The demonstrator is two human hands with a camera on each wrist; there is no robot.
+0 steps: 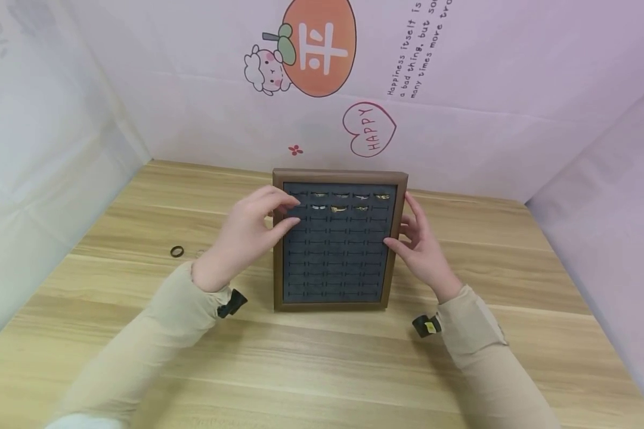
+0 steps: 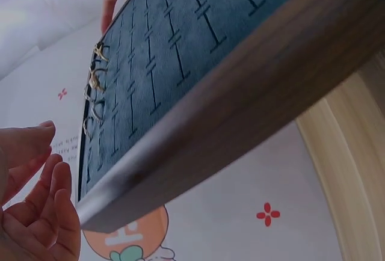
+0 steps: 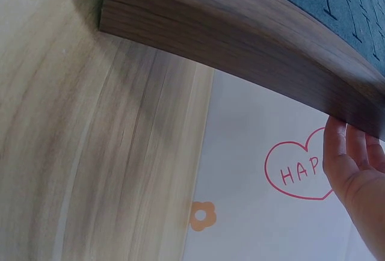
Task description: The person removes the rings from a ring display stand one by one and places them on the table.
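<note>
A ring display board [image 1: 333,256] with a brown wooden frame and dark slotted padding stands on the table, tilted back. Several rings [image 1: 338,209] sit in its top two rows, gold and silver in colour. My left hand [image 1: 252,223] is at the board's upper left, thumb and fingers apart; in the left wrist view nothing shows between the fingertips [image 2: 45,130]. My right hand [image 1: 424,250] grips the frame's right edge, thumb at the front. Its other fingers [image 3: 335,138] reach behind the frame in the right wrist view.
On the wooden table [image 1: 322,369], a dark ring [image 1: 177,251] lies left of the left wrist, with a faint, pale ring [image 1: 200,254] beside it. A white printed cloth [image 1: 209,119] hangs behind the table, and pale cloth walls rise at both sides.
</note>
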